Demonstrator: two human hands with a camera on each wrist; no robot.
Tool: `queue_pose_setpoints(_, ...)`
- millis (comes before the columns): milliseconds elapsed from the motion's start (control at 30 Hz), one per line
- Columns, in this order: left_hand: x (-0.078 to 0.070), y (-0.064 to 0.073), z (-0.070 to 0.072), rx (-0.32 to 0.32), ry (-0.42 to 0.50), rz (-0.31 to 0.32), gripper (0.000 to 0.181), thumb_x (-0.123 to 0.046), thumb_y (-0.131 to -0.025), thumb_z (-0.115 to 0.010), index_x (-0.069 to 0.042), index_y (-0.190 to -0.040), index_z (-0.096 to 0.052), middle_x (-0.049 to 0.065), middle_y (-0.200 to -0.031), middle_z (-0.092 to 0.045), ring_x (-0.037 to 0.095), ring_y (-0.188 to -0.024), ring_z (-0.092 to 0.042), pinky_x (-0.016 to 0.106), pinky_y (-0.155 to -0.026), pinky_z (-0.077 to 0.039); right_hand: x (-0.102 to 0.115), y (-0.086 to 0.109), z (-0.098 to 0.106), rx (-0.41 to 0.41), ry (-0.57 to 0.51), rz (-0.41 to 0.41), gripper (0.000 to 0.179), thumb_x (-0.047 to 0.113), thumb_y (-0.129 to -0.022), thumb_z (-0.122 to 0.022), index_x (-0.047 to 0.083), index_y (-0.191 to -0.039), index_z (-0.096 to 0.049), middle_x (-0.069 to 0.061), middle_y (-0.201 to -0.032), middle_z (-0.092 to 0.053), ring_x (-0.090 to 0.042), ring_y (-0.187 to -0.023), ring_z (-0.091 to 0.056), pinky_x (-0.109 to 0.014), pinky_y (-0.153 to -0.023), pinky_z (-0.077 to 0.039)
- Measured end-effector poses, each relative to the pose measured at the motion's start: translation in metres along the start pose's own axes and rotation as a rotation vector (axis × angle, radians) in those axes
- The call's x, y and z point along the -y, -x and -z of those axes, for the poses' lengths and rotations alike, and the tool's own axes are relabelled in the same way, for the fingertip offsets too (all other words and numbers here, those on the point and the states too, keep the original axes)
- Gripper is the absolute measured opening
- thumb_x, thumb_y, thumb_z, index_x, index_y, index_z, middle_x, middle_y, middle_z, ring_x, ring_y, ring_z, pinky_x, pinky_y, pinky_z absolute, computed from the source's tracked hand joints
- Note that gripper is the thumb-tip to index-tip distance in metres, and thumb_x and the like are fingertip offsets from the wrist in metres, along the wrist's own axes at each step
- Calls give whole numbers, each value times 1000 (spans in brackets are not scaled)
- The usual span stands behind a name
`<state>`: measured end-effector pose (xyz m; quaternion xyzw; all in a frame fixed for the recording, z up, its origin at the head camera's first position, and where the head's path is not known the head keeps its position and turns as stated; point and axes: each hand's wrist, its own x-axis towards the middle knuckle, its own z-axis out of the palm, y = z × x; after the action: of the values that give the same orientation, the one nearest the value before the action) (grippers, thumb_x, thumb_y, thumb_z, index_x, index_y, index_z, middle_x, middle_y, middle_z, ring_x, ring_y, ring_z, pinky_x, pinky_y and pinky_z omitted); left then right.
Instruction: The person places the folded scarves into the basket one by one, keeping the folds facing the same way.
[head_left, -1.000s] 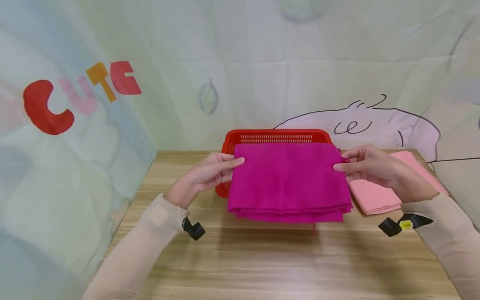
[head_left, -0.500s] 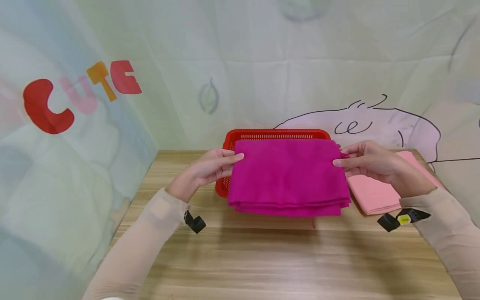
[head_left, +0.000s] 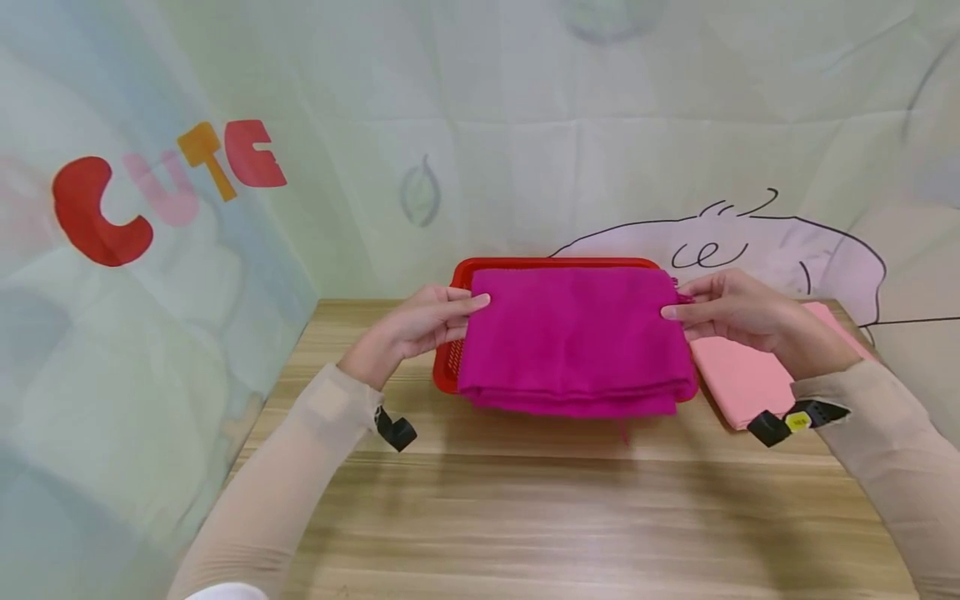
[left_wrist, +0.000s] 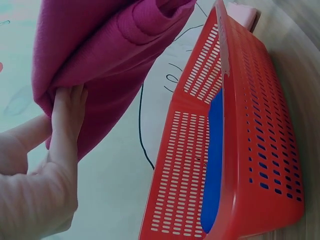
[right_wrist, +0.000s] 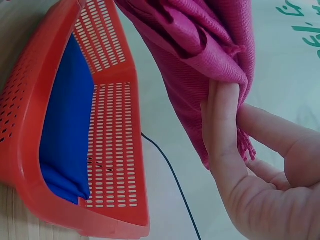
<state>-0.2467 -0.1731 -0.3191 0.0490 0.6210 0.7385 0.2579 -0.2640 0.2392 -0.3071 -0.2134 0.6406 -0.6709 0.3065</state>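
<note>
Over the back half of the wooden table, a folded magenta cloth is up in the air, held at both ends. Left hand pinches its left end, thumb on the near face and fingers round the back. Right hand does the same at the right end, where a bit of fringe pokes out by the fingers. So yeah, both are grasping, neither one's let go. Below the cloth there's a red basket near the middle of the table's back edge, and the wrist views show a gap between the two. Inside it sits a blue cloth. Just right of the basket, toward the table's back right corner, lies a folded pink cloth. Behind everything hangs a printed backdrop.
</note>
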Motion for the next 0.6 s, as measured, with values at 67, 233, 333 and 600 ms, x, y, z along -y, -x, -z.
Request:
queue_pose_setpoints(67,-1,-1,0,-10,2,6,19,-9,-102,-56,-4,-93,-71,7,-89,-72,19,-82,-71,31,-82,-58,1,-2,0,-8,7,-7,24,-10,-98,-53,1,-99,-74,-9,-87,-74,-15,-77,-71,-32,-76,-59)
queue_pose_setpoints(233,-2,-4,3,-30,8,15,17,-12,-102,-58,-4,-92,-69,6,-86,-70,17,-79,-70,29,-80,-58,4,-7,0,-66,26,-44,21,-9,-97,-55,1,-97,-74,-9,-85,-74,-16,-73,-71,-31,-74,-59)
queue_pose_setpoints(333,-3,-6,5,-39,8,19,16,-12,-102,-58,-4,-94,-69,6,-86,-70,17,-78,-70,29,-80,-58,5,-11,-1,-109,43,-72,20,-8,-97,-56,2,-94,-73,-9,-85,-73,-16,-72,-71,-31,-73,-59)
queue_pose_setpoints(600,-3,-12,8,-80,-10,33,21,-16,-100,-62,-6,-83,-68,2,-74,-62,12,-68,-61,22,-72,-57,8,-20,-2,-192,120,-132,17,-2,-97,-60,6,-95,-74,-8,-85,-73,-16,-73,-71,-30,-74,-59)
